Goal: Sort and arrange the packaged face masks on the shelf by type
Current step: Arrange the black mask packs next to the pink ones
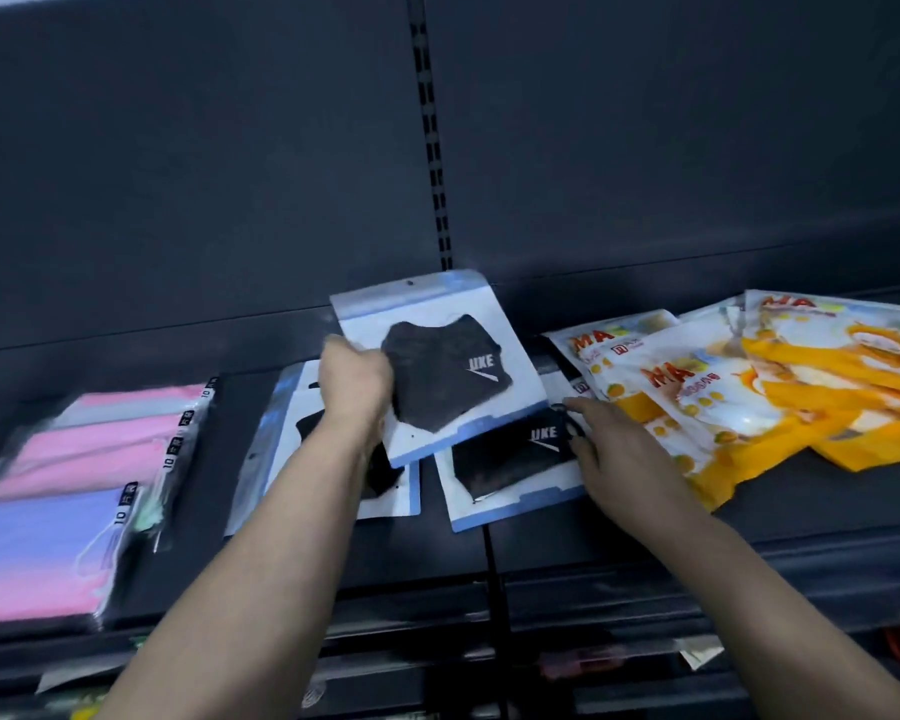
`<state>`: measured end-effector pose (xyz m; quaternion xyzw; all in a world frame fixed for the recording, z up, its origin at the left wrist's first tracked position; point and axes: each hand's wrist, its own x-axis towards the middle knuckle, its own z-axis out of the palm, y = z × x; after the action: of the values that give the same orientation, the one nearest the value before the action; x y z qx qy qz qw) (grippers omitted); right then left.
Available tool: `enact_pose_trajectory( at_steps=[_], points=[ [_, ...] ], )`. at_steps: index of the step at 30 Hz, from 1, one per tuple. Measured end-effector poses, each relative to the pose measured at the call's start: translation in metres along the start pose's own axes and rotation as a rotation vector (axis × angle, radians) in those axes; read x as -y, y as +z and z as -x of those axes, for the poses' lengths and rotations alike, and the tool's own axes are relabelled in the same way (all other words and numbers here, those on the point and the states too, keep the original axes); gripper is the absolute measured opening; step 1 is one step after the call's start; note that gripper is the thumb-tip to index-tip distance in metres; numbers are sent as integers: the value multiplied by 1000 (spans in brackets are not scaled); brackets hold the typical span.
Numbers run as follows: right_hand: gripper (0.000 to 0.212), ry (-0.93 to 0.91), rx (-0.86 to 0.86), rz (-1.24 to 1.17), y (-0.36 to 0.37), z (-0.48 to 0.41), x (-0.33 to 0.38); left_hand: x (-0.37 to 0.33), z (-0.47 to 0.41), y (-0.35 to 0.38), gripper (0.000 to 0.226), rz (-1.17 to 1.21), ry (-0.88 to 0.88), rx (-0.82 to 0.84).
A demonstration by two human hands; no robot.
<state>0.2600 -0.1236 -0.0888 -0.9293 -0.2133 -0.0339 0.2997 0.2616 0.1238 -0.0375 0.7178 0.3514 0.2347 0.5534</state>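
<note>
Blur over pink packs (100, 439), left hand (354, 379) gripping black-mask pack (453, 376), hiding its edge

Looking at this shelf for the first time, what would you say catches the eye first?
The left hand grips a black-mask pack, raised at centre, while the right hand touches a second black-mask pack lying below it. Bright orange packs sprawl at the right; pink and purple packs sit stacked at the left.
</note>
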Motion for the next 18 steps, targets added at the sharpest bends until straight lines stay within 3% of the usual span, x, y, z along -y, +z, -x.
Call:
enact_pose_trajectory(
  at_steps=[4, 6, 8, 13, 15, 18],
  points=[
    [43, -57, 270, 98, 7, -7, 8, 13, 2, -20, 12, -47, -36, -143],
    [33, -69, 236, 80, 6, -6, 13, 25, 5, -28, 14, -6, -34, -194],
    [35, -35, 159, 98, 7, -7, 12, 35, 4, -37, 15, 45, -55, -252],
    [115, 211, 192, 176, 12, -25, 16, 47, 0, -53, 14, 35, -53, -292],
    [129, 282, 250, 212, 7, -35, 18, 48, 1, -55, 15, 49, -46, -272],
    [127, 372, 210, 60, -3, -42, 14, 46, 5, -58, 15, 75, -43, -250]
  ],
)
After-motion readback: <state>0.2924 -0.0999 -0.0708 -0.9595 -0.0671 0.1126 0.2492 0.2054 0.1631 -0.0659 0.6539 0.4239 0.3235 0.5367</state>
